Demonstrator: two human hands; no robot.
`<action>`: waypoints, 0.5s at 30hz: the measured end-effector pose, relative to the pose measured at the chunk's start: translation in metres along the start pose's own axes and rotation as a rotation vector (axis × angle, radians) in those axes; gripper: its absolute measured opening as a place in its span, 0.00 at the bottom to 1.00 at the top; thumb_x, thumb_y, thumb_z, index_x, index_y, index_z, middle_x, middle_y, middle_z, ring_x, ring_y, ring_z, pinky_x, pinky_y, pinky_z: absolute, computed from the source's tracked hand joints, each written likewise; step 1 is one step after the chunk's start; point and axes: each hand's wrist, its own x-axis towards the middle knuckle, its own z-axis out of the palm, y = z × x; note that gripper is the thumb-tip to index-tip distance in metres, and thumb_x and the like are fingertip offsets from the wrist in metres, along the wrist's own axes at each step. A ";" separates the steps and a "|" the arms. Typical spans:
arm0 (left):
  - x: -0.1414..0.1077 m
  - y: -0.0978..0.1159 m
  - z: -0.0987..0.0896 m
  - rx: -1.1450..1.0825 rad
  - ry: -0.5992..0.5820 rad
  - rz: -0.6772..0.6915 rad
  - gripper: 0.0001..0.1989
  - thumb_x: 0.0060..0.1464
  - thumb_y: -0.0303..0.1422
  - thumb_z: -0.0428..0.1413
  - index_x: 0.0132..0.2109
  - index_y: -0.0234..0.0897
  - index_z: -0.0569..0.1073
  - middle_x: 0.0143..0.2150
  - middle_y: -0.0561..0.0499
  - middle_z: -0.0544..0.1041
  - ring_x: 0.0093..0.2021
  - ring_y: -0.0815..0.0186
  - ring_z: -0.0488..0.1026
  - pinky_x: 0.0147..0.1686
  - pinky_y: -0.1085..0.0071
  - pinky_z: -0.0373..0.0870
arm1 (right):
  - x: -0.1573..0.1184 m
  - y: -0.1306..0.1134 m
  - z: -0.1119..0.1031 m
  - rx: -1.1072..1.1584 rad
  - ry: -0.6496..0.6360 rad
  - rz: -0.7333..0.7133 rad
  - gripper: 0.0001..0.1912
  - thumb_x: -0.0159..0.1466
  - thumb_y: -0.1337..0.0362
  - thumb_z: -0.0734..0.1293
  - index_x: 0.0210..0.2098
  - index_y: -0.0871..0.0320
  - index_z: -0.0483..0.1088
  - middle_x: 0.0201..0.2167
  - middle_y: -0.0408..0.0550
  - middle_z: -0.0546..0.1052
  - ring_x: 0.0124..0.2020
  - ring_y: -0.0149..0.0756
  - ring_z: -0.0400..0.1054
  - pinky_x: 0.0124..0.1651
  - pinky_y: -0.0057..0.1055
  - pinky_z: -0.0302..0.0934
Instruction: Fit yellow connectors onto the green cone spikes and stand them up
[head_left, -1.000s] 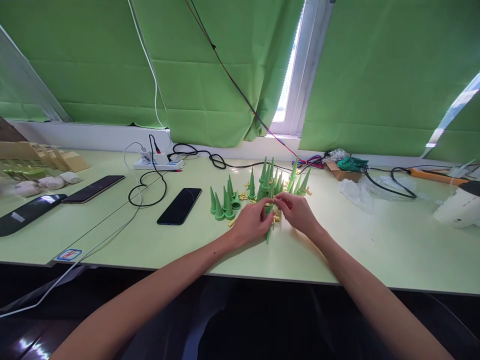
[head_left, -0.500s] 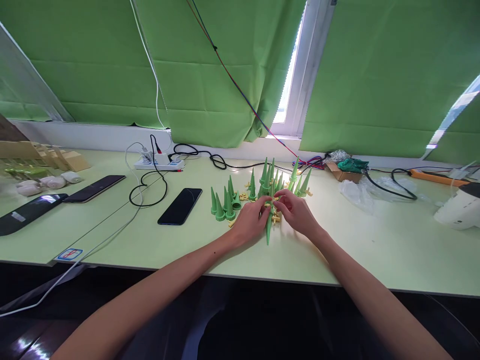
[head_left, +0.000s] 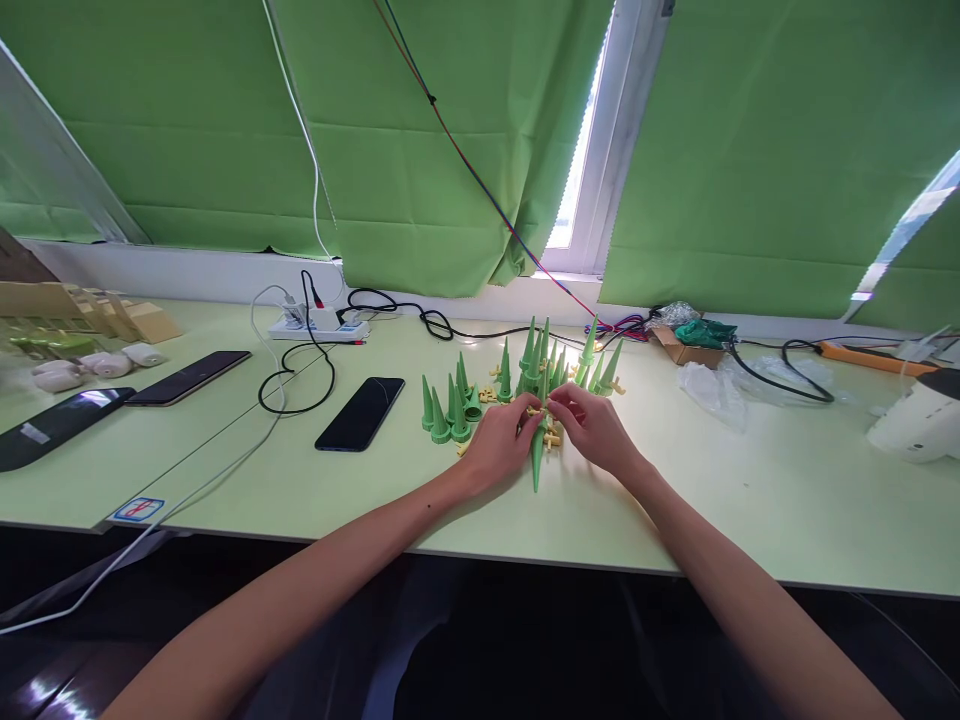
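My left hand [head_left: 504, 438] is closed around a green plastic plant watering spike [head_left: 537, 462], whose pointed tip is turned toward me. My right hand [head_left: 592, 425] pinches at the wide end of that spike, its thumb and forefinger close to my left fingertips. A small yellow part shows between the hands, but what exactly the right fingers grip is too small to make out. Several green spikes [head_left: 440, 418] stand point up to the left, and more [head_left: 534, 358] stand just behind my hands. Small yellow valves [head_left: 553, 436] lie among them.
A black phone [head_left: 360, 413] lies left of the spikes, with more phones [head_left: 189, 378] farther left. A power strip [head_left: 319, 322] and cables run along the back. On the right are a small cardboard box [head_left: 686, 350], clear plastic bags [head_left: 712, 390] and a white device [head_left: 916, 420].
Both hands stay at nearly the same spot over the spike. My right fingers have shifted slightly, drawing closer together at its wide end.
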 end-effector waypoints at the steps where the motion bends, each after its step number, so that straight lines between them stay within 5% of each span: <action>1: 0.000 -0.001 0.000 0.005 0.004 0.003 0.11 0.66 0.36 0.48 0.46 0.38 0.73 0.29 0.53 0.76 0.28 0.67 0.70 0.33 0.71 0.62 | 0.000 0.000 0.000 -0.002 0.000 -0.006 0.11 0.69 0.58 0.61 0.36 0.58 0.69 0.30 0.47 0.76 0.30 0.35 0.71 0.33 0.31 0.65; 15: 0.000 0.002 0.001 0.023 0.003 -0.039 0.12 0.60 0.38 0.53 0.48 0.38 0.73 0.25 0.56 0.72 0.25 0.68 0.68 0.31 0.70 0.62 | 0.003 0.006 0.003 -0.029 0.125 -0.008 0.12 0.68 0.57 0.61 0.32 0.57 0.68 0.28 0.47 0.74 0.25 0.34 0.68 0.29 0.31 0.62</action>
